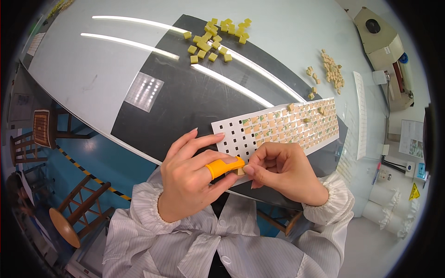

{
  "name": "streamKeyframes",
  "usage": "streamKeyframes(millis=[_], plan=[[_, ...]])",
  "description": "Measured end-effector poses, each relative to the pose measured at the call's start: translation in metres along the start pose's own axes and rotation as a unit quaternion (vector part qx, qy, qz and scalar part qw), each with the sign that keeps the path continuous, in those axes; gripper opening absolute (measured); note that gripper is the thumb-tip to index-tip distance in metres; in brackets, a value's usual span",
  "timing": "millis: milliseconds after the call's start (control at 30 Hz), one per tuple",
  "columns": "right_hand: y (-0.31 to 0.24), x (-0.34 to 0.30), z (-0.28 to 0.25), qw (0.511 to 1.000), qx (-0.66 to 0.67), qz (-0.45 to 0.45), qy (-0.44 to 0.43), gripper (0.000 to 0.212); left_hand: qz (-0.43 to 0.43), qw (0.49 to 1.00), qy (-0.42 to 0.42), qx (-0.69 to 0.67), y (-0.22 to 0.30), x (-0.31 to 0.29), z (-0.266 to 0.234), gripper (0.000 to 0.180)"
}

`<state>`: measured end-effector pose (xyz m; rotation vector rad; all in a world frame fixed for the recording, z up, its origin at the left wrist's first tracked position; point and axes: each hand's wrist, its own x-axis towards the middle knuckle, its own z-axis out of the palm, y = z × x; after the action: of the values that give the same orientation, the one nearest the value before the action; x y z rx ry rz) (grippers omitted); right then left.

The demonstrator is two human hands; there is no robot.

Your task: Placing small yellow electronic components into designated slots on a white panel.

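Small tan block (240, 171) sits over the near left corner of the white perforated board (237, 127), under the orange finger tool's (227, 166) tip. Left hand (187, 178) wears the tool; can't tell if its grip pinches the block. Right hand (287, 169): grip has thumb and index pressed together by the block's right side, anything between hidden. Block looks light, stiff, not slippery; best held on opposite side faces. Yellow blocks (203, 46) lie beyond the board.

Pale table (92, 65): dark sheet (174, 109); yellow cubes (203, 46), perforated white board (227, 130) mostly on sheet; tan blocks (333, 70) at right.
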<state>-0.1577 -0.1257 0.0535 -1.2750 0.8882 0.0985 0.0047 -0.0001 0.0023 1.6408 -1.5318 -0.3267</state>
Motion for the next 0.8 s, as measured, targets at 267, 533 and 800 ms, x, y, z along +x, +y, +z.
streamKeyframes(millis=[267,533,800], plan=[[-0.005,0.0,0.006,0.985,-0.163,-0.052,0.004,0.016,0.001,1.0,0.001,0.006,0.001,0.001,0.001,0.018],[-0.019,-0.004,-0.015,0.947,-0.274,-0.15,0.079,0.017,-0.002,1.0,0.011,-0.003,0.001,-0.002,0.004,0.021],[-0.013,0.01,-0.027,0.773,-0.479,-0.234,0.343,0.014,-0.004,1.0,0.002,-0.004,0.0,-0.003,0.003,0.025]])
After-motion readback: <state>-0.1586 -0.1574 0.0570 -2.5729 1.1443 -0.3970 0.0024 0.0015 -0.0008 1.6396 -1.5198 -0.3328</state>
